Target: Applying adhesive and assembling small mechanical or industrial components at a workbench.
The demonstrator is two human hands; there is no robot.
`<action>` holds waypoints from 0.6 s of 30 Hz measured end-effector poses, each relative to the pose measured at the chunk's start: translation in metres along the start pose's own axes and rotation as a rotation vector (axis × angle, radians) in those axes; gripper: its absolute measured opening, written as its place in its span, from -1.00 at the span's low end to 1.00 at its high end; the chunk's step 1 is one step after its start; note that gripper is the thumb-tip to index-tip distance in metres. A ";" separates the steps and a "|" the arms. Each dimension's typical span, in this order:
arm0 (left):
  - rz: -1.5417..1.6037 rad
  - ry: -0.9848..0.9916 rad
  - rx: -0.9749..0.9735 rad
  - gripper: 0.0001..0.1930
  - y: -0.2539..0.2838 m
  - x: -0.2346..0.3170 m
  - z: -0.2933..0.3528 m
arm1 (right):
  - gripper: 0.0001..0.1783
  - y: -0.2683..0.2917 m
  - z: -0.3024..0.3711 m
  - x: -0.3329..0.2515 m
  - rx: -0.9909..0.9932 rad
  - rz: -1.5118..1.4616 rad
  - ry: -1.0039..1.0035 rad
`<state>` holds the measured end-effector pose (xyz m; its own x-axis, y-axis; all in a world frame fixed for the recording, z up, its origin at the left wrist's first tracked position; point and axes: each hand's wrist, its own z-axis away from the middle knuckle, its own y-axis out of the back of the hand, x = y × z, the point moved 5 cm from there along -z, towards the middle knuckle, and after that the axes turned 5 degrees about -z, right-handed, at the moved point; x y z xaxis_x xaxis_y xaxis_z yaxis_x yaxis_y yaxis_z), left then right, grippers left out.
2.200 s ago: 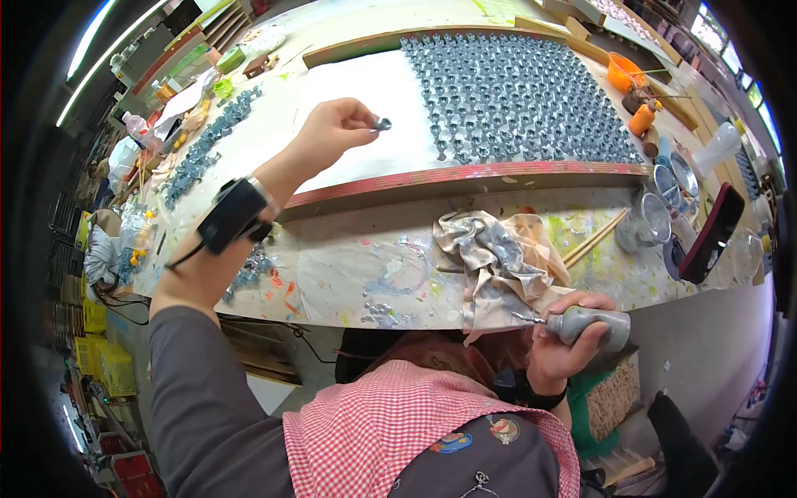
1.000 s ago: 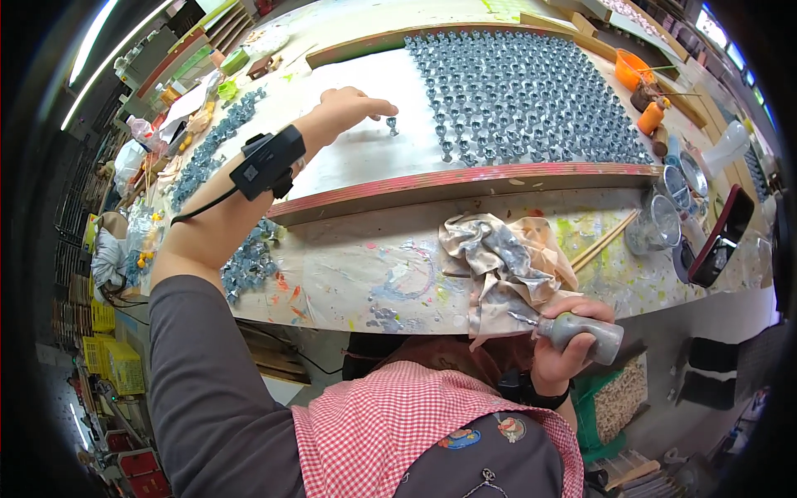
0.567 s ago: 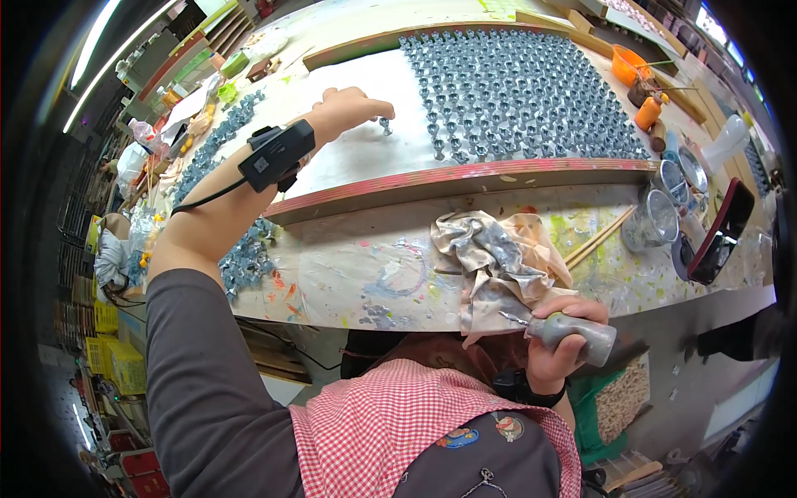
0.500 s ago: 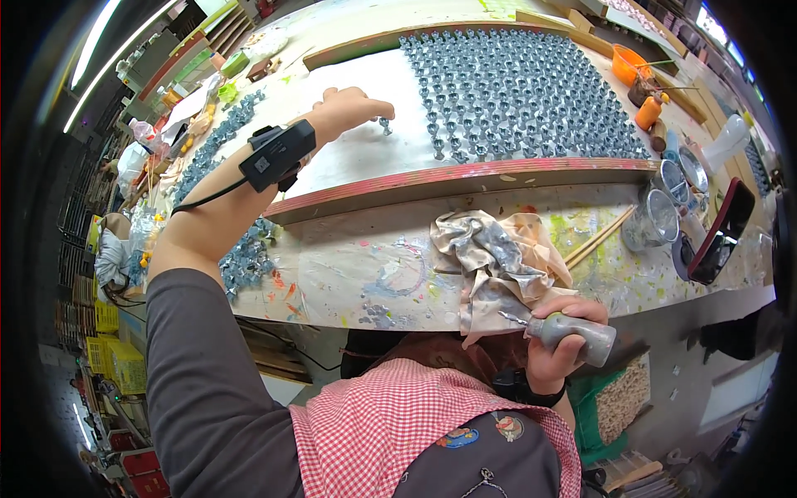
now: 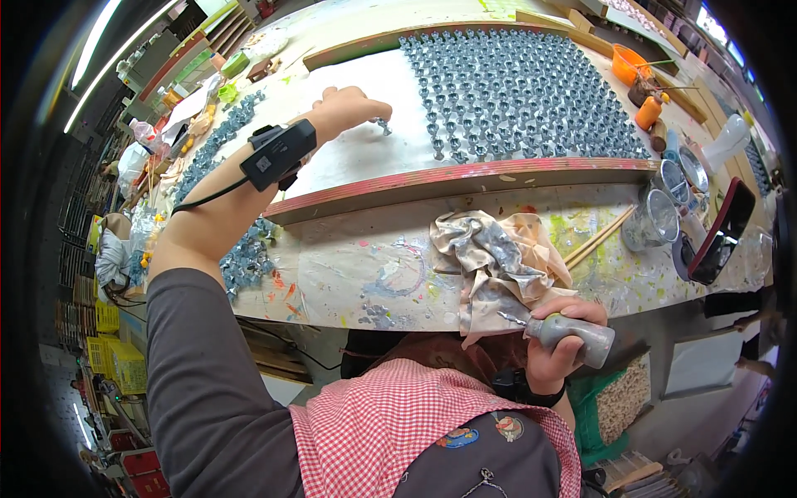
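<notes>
My left hand (image 5: 349,110) reaches over the white sheet (image 5: 344,170), its fingertips pinched on a small blue-grey figurine (image 5: 383,126) held tilted just at the sheet's surface. Right of it stand many similar blue-grey figurines (image 5: 527,95) in close rows. In my right hand (image 5: 551,358), near the table's front edge, is a grey squeeze bottle (image 5: 586,339) with a thin metal nozzle pointing left. The nozzle tip lies over a crumpled, grey-stained cloth (image 5: 491,261).
A wooden rail (image 5: 465,180) with a pink-red top borders the sheet in front. Loose figurines (image 5: 245,259) lie piled at left. To the right are wooden sticks (image 5: 599,239), clear cups (image 5: 652,222), a dark red phone-like object (image 5: 721,232), an orange bottle (image 5: 648,112) and an orange bowl (image 5: 628,63).
The figurine in my left hand has shifted slightly and tilted more. My right hand and the bottle have barely moved. At the far right, another person's dark-sleeved arm has shifted, uncovering a pale panel.
</notes>
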<state>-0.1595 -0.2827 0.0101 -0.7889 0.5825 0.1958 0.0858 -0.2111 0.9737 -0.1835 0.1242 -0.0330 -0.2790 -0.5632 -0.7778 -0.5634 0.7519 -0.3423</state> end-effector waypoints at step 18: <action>-0.101 -0.198 -0.008 -0.65 0.014 0.009 0.015 | -0.42 -0.001 0.002 0.001 -0.006 0.000 -0.037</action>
<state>-0.1564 -0.2682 0.0276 -0.6587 0.7433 0.1167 0.0067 -0.1493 0.9888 -0.1818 0.1233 -0.0342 -0.2495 -0.5502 -0.7969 -0.5683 0.7495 -0.3396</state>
